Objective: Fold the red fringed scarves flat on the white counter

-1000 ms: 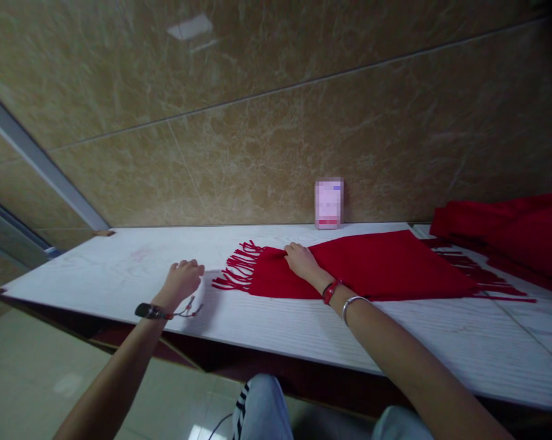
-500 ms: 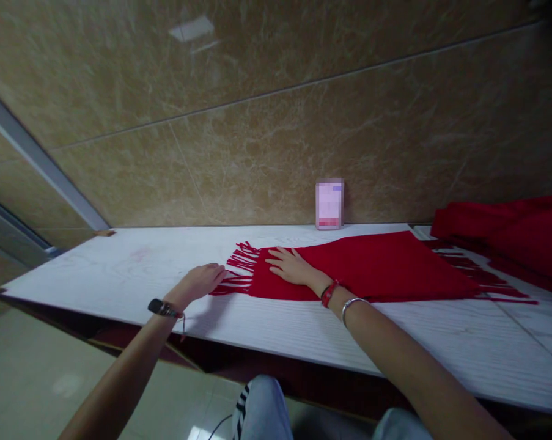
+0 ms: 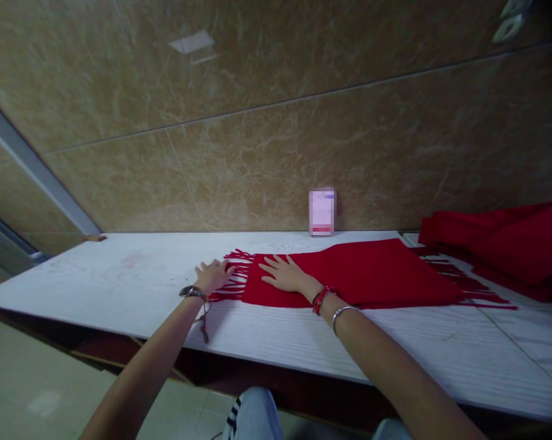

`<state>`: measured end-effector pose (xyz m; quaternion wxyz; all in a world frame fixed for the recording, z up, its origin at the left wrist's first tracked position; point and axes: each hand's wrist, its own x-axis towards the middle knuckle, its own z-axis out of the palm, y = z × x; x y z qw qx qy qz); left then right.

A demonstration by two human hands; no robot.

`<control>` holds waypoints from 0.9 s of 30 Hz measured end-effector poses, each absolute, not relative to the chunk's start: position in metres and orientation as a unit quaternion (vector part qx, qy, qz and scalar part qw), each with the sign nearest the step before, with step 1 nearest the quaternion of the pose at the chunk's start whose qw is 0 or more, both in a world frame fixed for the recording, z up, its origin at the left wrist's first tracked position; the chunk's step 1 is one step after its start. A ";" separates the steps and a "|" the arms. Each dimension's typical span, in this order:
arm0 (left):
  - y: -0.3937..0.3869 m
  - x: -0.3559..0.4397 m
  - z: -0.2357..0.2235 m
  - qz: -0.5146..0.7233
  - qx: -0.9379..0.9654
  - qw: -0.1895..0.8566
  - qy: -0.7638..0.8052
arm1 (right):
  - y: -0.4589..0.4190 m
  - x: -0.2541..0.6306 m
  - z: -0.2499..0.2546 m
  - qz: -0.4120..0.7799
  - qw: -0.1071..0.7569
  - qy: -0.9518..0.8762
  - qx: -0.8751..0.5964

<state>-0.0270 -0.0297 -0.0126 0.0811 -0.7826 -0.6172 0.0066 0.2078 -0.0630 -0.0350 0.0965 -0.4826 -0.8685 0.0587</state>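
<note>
A red fringed scarf (image 3: 362, 275) lies flat and lengthwise on the white wood-grain table (image 3: 138, 275), with tassels at both ends. On its left part rests my right hand (image 3: 283, 274), palm down and fingers spread on the cloth. My left hand (image 3: 213, 276) is at the left-end fringe (image 3: 239, 284), its fingers apart and touching or lying just over the strands. Part of the fringe is hidden beneath that hand.
A phone-like upright object with a blurred screen (image 3: 322, 212) leans against the tiled wall (image 3: 239, 171). More red cloth (image 3: 509, 244) is heaped at the right end of the table. My knee (image 3: 256, 412) is below the front edge.
My left hand has moved up along the fringe, and its fingers have spread. My right hand stays on the scarf. The whole view has shifted slightly.
</note>
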 end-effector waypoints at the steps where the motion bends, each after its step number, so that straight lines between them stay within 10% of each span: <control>1: -0.029 -0.026 -0.009 0.004 -0.760 0.091 -0.644 | -0.063 0.208 -0.035 0.059 0.099 -0.868 -0.482; 7: -0.013 0.016 -0.003 -0.032 -0.890 0.088 -0.446 | -0.064 0.207 -0.035 0.052 0.109 -0.866 -0.486; 14: -0.005 -0.018 -0.005 -0.042 -0.696 0.183 -0.693 | -0.062 0.208 -0.036 0.052 0.116 -0.864 -0.487; 22: 0.006 0.015 0.000 -0.032 -0.887 0.090 -0.451 | -0.064 0.207 -0.034 0.057 0.129 -0.862 -0.487; 27: 0.005 0.000 -0.013 -0.066 -0.782 0.170 -0.597 | -0.064 0.208 -0.035 0.048 0.132 -0.862 -0.487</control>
